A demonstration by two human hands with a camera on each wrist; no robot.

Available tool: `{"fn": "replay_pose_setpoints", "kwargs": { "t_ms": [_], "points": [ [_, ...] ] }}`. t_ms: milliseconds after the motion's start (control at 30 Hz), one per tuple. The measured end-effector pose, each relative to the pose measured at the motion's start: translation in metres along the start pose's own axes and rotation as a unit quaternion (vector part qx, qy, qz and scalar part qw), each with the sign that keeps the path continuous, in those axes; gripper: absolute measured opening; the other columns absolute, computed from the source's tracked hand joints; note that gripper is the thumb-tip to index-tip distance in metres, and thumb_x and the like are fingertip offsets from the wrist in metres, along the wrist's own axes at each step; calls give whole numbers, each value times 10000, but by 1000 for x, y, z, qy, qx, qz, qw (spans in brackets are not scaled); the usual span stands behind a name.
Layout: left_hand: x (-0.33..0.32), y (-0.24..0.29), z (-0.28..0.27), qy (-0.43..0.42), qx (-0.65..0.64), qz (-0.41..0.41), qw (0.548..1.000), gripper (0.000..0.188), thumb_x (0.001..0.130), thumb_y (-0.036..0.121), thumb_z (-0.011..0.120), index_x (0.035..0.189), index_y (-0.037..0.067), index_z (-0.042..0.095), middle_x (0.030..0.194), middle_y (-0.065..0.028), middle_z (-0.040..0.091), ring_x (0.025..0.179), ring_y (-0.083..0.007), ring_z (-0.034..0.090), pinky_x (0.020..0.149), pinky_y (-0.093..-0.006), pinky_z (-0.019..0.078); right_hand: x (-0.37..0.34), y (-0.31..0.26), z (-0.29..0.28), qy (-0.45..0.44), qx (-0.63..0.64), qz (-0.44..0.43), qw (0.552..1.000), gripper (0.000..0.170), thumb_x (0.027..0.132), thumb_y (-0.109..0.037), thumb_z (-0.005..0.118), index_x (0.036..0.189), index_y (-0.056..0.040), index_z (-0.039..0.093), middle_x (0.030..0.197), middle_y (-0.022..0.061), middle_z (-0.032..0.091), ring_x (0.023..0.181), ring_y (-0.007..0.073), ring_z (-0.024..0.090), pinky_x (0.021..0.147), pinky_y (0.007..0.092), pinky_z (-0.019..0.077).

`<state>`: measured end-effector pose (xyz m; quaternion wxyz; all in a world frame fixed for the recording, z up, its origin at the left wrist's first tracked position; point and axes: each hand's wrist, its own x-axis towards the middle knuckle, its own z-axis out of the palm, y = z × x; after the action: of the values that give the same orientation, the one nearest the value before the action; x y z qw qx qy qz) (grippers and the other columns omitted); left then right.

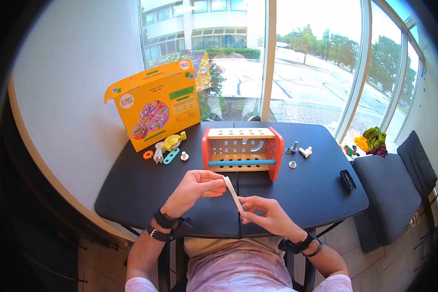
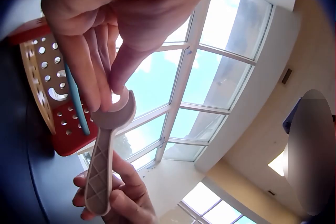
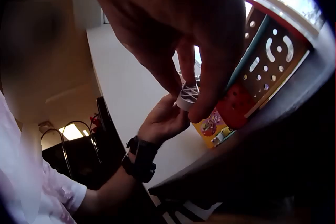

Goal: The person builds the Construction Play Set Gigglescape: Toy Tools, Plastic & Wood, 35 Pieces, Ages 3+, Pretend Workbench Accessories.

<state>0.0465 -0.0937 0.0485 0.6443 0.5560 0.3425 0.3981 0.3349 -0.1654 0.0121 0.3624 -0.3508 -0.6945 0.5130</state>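
Note:
A pale toy wrench (image 1: 233, 194) is held between both hands above the table's front part. In the left wrist view the left hand (image 2: 126, 29) pinches the open-jawed head of the wrench (image 2: 98, 174) with thumb and fingertips. The right hand (image 2: 126, 192) grips the end of its lattice-patterned handle. From the head view, the left hand (image 1: 199, 186) is at the upper end and the right hand (image 1: 267, 214) at the lower end. In the right wrist view the right hand (image 3: 178, 40) pinches the handle end (image 3: 188, 97).
Behind the hands stands a wooden toy bench with red sides (image 1: 276, 153) and a blue rod (image 1: 241, 162). A yellow box (image 1: 155, 107) and several toy parts (image 1: 171, 155) are at the left. Grey and white pieces (image 1: 305, 152) and a black object (image 1: 347, 180) lie right.

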Motion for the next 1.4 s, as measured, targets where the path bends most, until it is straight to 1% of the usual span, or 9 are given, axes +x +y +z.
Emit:
{"fn": "replay_pose_setpoints", "kwargs": {
  "t_ms": [100,400,567,667,767,867,1033,1267,1400],
  "points": [
    [4,-11,-5,17,13,12,1000,329,1043,174,812,1279,-47,751,1181,-156,820,1042,-201,813,942,-327,670,5,0,11,-13,195,72,978,505,1125,-145,686,1597,-28,551,1276,162,765,1162,229,764,1037,384,646],
    [8,-15,-22,73,64,17,995,354,1037,151,808,1306,-48,692,1142,-156,815,1021,-219,817,925,-334,678,33,12,25,-3,375,147,915,544,1139,-198,673,1616,-34,470,1412,207,684,1278,277,714,1154,391,581],
    [15,-10,-40,162,154,13,975,409,1055,97,752,1427,-31,638,1280,-169,772,1102,-232,798,919,-341,684,62,29,24,17,381,131,915,533,1132,-192,682,1600,-29,484,1377,203,694,1256,274,721,1141,391,589],
    [26,-19,-49,174,186,87,963,503,1036,60,730,1510,-48,601,1419,-223,720,1208,-280,770,929,-377,677,79,32,22,33,370,133,919,527,1126,-179,688,1585,-8,494,1357,191,698,1241,268,720,1134,391,594],
    [43,-32,-64,112,206,139,962,647,1008,23,724,1615,-45,512,1546,-237,640,1317,-314,720,1021,-396,643,96,37,22,42,355,129,925,518,1124,-176,689,1573,5,504,1352,174,695,1241,256,716,1137,393,596],
    [50,-29,-64,59,219,126,966,704,989,22,745,1639,-48,484,1557,-236,639,1355,-334,701,1102,-411,598,113,42,18,60,336,117,933,493,1120,-178,695,1546,13,535,1345,146,691,1234,235,712,1137,391,600],
    [51,-25,-53,61,241,132,960,715,967,40,776,1620,-63,504,1522,-241,669,1349,-345,706,1111,-416,596,135,51,12,94,311,111,939,417,1115,-182,702,1474,11,618,1331,97,689,1223,199,702,1111,367,614],
    [64,-27,-35,43,256,136,956,707,959,17,798,1601,-70,516,1547,-230,651,1338,-332,709,1123,-424,588,133,44,2,125,257,110,952,363,1111,-176,700,1422,10,672,1352,95,694,1236,182,697,1080,356,624],
    [72,-29,-30,45,271,146,950,764,951,92,799,1626,-72,482,1518,-288,661,1355,-381,699,1097,-436,610,132,44,-2,126,243,113,955,364,1113,-170,691,1426,14,671,1375,102,699,1251,187,700,1079,358,623]
  ]
}}
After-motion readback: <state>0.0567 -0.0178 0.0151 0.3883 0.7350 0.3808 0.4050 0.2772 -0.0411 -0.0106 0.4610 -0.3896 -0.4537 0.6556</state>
